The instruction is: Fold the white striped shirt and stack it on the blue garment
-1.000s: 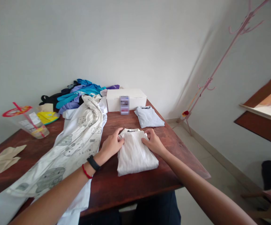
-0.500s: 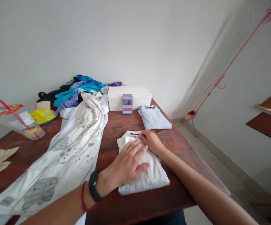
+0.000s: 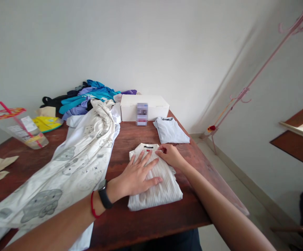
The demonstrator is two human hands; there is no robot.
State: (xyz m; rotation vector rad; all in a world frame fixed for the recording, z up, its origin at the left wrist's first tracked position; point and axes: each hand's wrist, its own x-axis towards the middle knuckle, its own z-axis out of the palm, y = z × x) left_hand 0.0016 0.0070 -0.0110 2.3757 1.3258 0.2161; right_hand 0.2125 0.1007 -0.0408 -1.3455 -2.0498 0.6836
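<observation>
Left hand (image 3: 140, 177) is flat on the folded striped shirt (image 3: 165, 186), fingers splayed loose, and right hand (image 3: 171, 156) is curled at the collar (image 3: 154, 147), can't tell if it's pinching.

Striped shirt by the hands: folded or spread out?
Folded: the striped shirt lies as a compact rectangle, collar at the far end, left hand across it.

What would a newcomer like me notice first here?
Probably the folded striped shirt near the front of the table, with the left hand spread flat on it and the right hand by its collar. Next, the bright heap of clothes at the back, left of the white box. At far left, the clear cup with a red straw stands out.
</observation>
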